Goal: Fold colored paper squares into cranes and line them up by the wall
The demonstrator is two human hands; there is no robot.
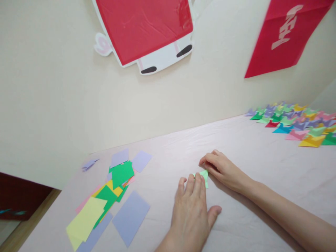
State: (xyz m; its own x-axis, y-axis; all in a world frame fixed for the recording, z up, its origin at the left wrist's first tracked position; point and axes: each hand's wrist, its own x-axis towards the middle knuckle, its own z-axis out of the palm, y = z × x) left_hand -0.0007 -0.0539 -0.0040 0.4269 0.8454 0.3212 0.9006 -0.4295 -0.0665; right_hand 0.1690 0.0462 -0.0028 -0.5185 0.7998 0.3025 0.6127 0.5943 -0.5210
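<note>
A small light-green folded paper (204,176) lies on the pale pink tabletop (257,164). My left hand (191,208) rests flat over its near side, fingers stretched onto it and pressing it down. My right hand (220,169) comes in from the right, its fingers drawn together and pinching the paper's far edge. Most of the paper is hidden under the two hands.
Loose paper squares (110,196) in green, yellow, lilac and pink lie scattered at the left. Several folded paper figures (296,124) are grouped at the far right. A small lilac folded piece (89,164) sits by the wall. Red posters (147,28) hang on the wall.
</note>
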